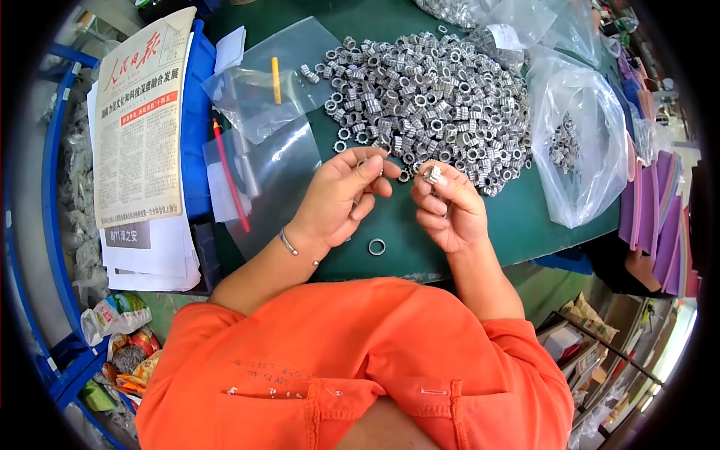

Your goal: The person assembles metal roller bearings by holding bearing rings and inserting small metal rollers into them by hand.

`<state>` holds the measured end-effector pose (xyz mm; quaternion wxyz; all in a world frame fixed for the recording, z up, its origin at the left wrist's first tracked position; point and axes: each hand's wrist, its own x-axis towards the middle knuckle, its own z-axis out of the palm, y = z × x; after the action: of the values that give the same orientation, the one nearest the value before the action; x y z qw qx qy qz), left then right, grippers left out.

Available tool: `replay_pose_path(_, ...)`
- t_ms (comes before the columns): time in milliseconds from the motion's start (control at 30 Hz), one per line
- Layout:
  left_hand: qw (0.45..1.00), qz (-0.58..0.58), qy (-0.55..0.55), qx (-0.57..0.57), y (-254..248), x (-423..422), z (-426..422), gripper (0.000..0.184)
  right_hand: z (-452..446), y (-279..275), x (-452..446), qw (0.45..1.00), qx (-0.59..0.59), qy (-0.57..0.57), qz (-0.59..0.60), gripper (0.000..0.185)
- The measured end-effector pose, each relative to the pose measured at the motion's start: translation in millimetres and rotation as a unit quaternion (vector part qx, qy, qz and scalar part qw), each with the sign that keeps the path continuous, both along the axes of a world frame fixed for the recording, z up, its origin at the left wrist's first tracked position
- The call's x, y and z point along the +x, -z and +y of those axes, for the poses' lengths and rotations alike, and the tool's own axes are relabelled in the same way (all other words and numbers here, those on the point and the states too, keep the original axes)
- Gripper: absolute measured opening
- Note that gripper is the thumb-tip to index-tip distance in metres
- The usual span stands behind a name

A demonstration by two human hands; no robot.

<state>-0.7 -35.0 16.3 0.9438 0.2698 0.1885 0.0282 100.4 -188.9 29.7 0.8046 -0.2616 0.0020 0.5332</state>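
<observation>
plastic bag [581, 199] holds metal rings [564, 146]; right hand [454, 206] pinches another ring [433, 174], left hand [341, 191] half-curled, hold unclear.

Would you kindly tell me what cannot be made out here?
All in the head view:
What, if anything, the left hand holds: its own fingers cover it.
Whether the right hand has anything besides the ribbed ring: curled fingers hide its inside.
Rings deep in the pile: covered by those on top.
The small print of the newspaper: too small to read.
The upper plastic bag: cut off by the top edge.
</observation>
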Motion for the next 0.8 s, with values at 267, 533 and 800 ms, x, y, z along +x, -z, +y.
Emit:
replay_pose_path(267,1.000,0.014,-0.001,0.025,-2,0,-1,0.019,-2,6,4,0.995,0.028,-0.008,0.098,0.020)
replay_pose_path(533,1.000,0.019,0.005,0.006,-2,-1,0,0.017,4,1,1,0.997,0.055,0.046,-0.015,0.018)
replay_pose_path(800,0.994,0.024,0.014,0.107,3,-3,-1,0.019,21,-4,-8,0.841,-0.234,0.052,-0.485,0.014)
